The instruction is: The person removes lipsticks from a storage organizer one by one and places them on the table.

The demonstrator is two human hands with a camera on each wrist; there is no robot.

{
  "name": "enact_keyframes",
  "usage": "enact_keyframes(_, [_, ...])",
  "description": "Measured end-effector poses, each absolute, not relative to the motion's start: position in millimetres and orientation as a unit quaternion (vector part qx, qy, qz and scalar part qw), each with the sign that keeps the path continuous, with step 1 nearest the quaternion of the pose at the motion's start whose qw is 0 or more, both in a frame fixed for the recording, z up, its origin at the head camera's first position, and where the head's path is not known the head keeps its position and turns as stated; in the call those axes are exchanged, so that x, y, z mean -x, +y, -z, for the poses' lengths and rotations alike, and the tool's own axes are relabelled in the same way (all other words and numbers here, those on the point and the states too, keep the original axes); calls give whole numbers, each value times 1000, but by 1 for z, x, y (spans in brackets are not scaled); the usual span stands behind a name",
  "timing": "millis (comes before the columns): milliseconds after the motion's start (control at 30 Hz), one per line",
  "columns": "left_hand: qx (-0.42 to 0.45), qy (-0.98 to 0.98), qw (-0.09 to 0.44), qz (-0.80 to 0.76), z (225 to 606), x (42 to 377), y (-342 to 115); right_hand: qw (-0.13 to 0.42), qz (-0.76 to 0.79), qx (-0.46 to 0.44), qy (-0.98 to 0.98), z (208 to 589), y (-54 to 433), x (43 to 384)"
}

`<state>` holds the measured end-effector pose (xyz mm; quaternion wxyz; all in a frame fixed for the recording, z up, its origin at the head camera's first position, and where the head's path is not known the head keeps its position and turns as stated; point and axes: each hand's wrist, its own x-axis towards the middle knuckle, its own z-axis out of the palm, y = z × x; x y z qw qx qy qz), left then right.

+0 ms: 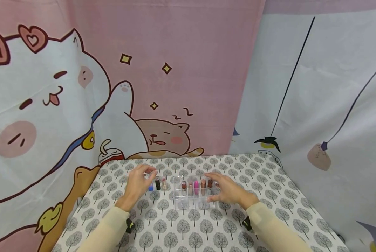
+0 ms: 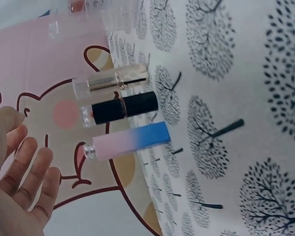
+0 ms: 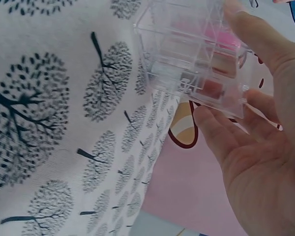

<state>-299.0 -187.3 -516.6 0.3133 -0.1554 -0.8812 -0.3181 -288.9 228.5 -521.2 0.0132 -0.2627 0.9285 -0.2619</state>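
Standing upright, long axes vertical, a blue-and-pink tube (image 1: 151, 187), a black tube (image 1: 157, 184) and a pale gold tube (image 1: 164, 183) form a left-to-right row on the tabletop (image 1: 172, 229), lower middle of the frame. Nearest is the left hand (image 1: 138, 182), relaxed and holding nothing, by the blue-and-pink end; the left wrist view shows its fingers apart from all three. Right of the row, the right hand (image 1: 228, 189) grips the right end of a clear case (image 1: 192, 198) containing lipsticks (image 1: 196, 188).

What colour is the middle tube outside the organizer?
The middle tube is mostly black with a thin coppery band, clearest in the left wrist view.
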Motion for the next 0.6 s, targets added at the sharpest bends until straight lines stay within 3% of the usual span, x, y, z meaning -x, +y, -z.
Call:
enact_keyframes(267, [234, -853, 328, 330, 512, 297, -173, 27, 226, 256, 939, 508, 222, 287])
enact_keyframes(600, [273, -853, 300, 327, 508, 293, -156, 42, 216, 280, 934, 501, 221, 288])
